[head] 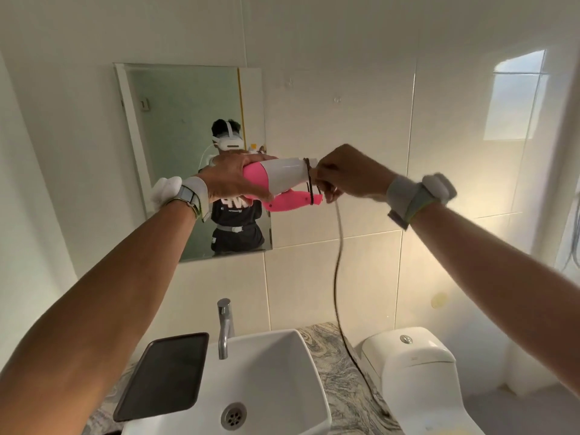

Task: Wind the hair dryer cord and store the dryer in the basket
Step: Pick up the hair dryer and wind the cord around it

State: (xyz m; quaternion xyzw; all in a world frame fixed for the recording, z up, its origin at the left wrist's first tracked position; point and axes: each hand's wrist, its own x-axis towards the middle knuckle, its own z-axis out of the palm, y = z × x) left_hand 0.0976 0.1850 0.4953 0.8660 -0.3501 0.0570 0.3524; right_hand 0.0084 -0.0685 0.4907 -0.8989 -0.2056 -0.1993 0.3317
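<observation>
From my head camera, both my arms are raised in front of the wall mirror (188, 120), and between my hands I hold the hair dryer (282, 178), pink at the back and white along the barrel, lying roughly level with its pink handle folded beneath. My left hand (233, 180) is wrapped around the pink rear end, fingers closed on it. My right hand (348, 175) is at the other end, just beside the nozzle, pinched on the cord (337, 277); a few dark turns of it already circle the barrel tip and the handle end right by my right fingers. From under that hand the loose cord hangs straight down and trails onto the marbled counter (339, 372) far below. Beneath my hands sit the white sink (282, 350) with its tap (224, 324); below my left forearm lies a dark tray (163, 375), and below my right forearm stands the toilet (417, 372).
</observation>
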